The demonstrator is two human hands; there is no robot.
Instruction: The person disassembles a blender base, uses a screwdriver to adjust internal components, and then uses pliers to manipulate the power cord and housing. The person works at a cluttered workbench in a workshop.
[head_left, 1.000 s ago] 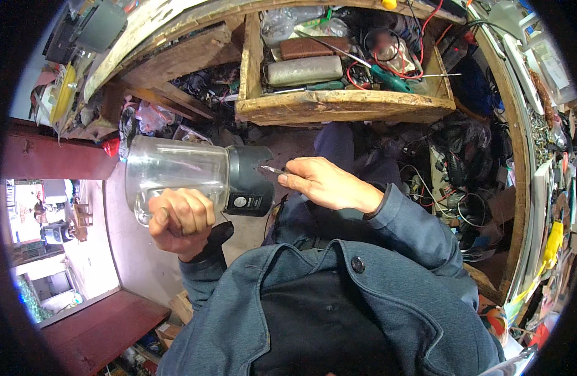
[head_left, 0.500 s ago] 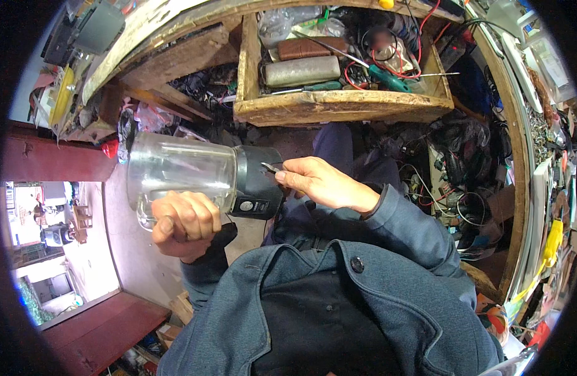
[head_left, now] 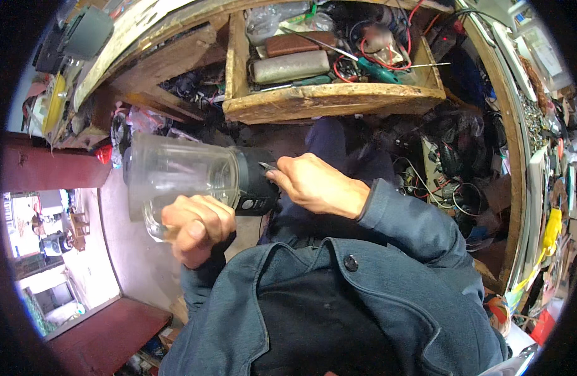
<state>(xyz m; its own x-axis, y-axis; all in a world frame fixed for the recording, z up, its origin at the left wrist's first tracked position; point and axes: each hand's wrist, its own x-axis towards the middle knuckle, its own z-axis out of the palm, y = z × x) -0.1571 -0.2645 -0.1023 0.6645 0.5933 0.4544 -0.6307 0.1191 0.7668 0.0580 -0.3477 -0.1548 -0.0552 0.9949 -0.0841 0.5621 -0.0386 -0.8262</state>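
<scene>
1. My left hand [head_left: 194, 229] is clenched around the handle of the clear blender jar [head_left: 176, 182], which I hold on its side in front of my chest, mouth to the left and black base collar [head_left: 254, 185] to the right.
2. My right hand [head_left: 313, 185] is curled with the fingertips pressed together around a small metal tool tip [head_left: 266, 166], whose point touches the upper right edge of the collar. The tool's body is hidden in the fist, so I cannot tell what kind it is.
3. What has just changed: compared with a second ago, the jar has settled slightly lower and nearer to me, and the tool tip has closed in from just beside the collar to resting on it. I judge that the work on the base is now engaged rather than being lined up.
4. Half a second ago the grip and tilt looked almost the same as now; only the right wrist has rolled a touch.
5. Unchanged throughout: the wooden tray [head_left: 329, 100] of tools and red wires on the far side, the cluttered bench [head_left: 476, 182] to the right, and my blue jacket [head_left: 338, 313] filling the near edge.
</scene>
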